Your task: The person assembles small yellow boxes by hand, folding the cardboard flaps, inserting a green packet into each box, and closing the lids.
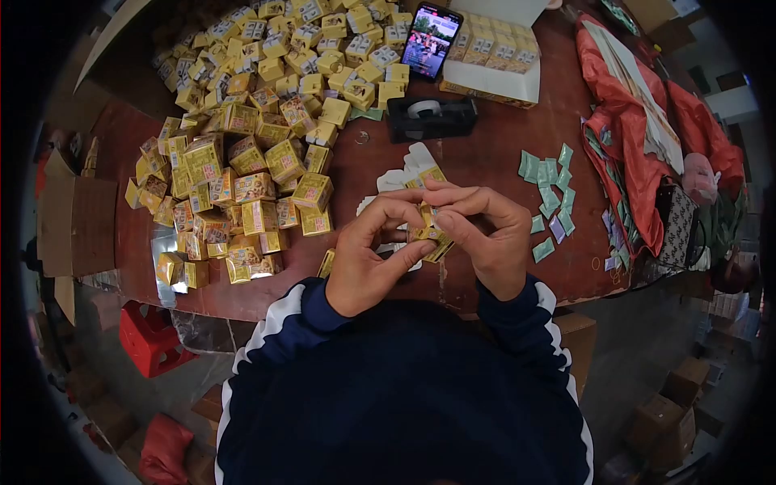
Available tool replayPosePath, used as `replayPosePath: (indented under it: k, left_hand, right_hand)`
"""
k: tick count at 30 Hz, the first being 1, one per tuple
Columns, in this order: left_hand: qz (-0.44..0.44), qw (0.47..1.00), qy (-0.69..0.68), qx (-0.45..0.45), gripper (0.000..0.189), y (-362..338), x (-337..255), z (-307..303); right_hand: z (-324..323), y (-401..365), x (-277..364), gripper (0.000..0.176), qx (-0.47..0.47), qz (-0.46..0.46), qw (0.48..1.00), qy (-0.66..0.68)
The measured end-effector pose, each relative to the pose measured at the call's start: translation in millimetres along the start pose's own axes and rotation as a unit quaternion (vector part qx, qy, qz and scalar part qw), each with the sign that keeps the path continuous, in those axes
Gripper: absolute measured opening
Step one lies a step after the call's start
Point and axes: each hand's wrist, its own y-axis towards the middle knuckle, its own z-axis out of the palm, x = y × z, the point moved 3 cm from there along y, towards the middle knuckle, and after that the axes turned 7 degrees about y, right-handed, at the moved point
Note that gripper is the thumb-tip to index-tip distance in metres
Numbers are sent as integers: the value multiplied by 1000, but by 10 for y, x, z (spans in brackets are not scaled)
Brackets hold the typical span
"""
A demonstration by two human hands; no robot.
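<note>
Between my two hands is a small yellow-gold carton (443, 247), partly covered by the fingers. My left hand (368, 255) is closed round its left side, thumb in front. On the right side, my right hand (491, 234) pinches the carton's upper part with thumb and fingers. Just beyond the hands lie unfolded cartons with white flaps (419, 158), partly hidden by my fingers. Left of my left hand, a heap of gold cartons (250, 190) covers the table. Small green sachets (550, 192) lie scattered to the right of my right hand.
A black tape dispenser (432, 120) stands beyond the hands, with a lit phone (431, 42) behind it. An open white display box (495, 90) holds rows of cartons. Red plastic bags (618, 121) lie at right; a red stool (153, 338) stands below the table's left edge.
</note>
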Motion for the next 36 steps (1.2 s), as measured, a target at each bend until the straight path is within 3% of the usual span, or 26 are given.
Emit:
replayPosePath:
  k: [11, 14, 21, 26, 36]
  left_hand:
    - [-36, 999, -38, 9, 26, -9, 32, 20]
    - [-28, 999, -45, 8, 29, -16, 58, 18]
    - [4, 997, -72, -28, 32, -11, 11, 28]
    - [11, 998, -56, -15, 26, -30, 58, 17]
    - [11, 1000, -28, 0, 22, -26, 140, -35]
  right_hand:
    - [63, -63, -67, 6, -59, -19, 998, -9]
    - [50, -75, -110, 7, -37, -67, 997, -31]
    - [47, -98, -110, 16, -12, -75, 997, 19]
    - [-8, -90, -78, 21, 44, -141, 981, -123]
    - [-25, -114, -83, 21, 77, -177, 960, -205]
